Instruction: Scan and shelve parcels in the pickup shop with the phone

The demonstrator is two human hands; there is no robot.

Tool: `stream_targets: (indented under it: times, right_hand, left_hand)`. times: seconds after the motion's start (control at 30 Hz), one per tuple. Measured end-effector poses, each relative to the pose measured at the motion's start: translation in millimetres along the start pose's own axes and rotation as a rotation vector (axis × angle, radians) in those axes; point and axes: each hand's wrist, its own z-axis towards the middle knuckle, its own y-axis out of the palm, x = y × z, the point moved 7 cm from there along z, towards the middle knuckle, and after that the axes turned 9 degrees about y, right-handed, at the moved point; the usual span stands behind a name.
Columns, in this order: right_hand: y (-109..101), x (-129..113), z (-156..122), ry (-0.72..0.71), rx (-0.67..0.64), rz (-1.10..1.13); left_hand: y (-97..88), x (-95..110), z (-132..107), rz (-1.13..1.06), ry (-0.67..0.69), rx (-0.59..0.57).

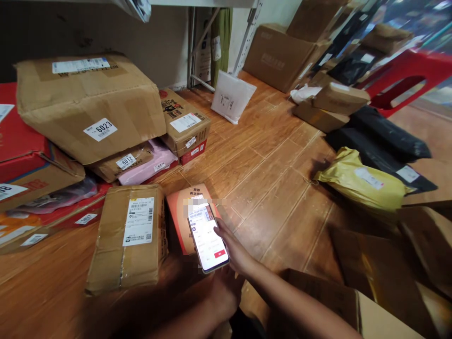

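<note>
My right hand (237,253) reaches in from the lower right and grips a smartphone (207,239) by its right edge, the lit screen facing up. The phone hovers over a small orange box (178,207) on the wooden floor (268,188). Beside that box on the left lies a brown taped parcel (116,263) with a white shipping label. My left hand (221,293) sits just below the phone's lower end, dark and blurred, its fingers not readable.
A large box marked 6023 (88,103) rests on smaller parcels and a pink mailer (148,167) at the left. Farther off lie a white mailer (231,96), a yellow mailer (360,181), black bags (384,136), cartons and a red stool (406,80). Open cardboard (356,301) lies front right.
</note>
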Motion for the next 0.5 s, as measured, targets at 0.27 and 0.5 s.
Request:
stream_targets:
  times: [0.27,0.5]
  right_hand:
    - [2,-2,-4,-0.004,0.018,-0.001]
    - [2,-3,-6,0.006,-0.007,-0.003]
  left_hand:
    - [2.4,12,-2,0.072,0.098,0.044]
    - [8.7,11,-1,0.041,0.067,-0.005]
